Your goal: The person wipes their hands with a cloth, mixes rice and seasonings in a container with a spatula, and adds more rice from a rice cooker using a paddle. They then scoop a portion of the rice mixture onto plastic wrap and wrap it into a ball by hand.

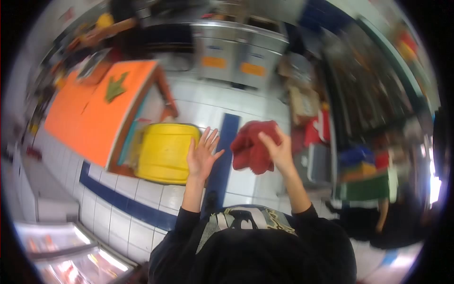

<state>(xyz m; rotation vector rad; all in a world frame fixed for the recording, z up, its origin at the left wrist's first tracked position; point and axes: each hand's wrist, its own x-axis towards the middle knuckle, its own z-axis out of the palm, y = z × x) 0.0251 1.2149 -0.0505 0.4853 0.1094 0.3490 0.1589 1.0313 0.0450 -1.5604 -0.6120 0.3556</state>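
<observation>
A dark red cloth (250, 147) hangs bunched in my right hand (280, 150), with the thumb lying across it. To its left, my left hand (202, 156) is held up with its fingers spread and nothing in it. Just beyond that hand is a yellow lid (168, 154), which looks like the top of a bin beside the orange table. Both hands are in the air over the tiled floor, apart from each other.
An orange table (85, 116) stands at left with a green glove or cloth (116, 87) on it. Steel fryer-like units (234, 57) stand ahead. A shelving rack (369, 85) is at right. A co-worker's arm (111, 29) shows at upper left, another person's (382, 215) at lower right.
</observation>
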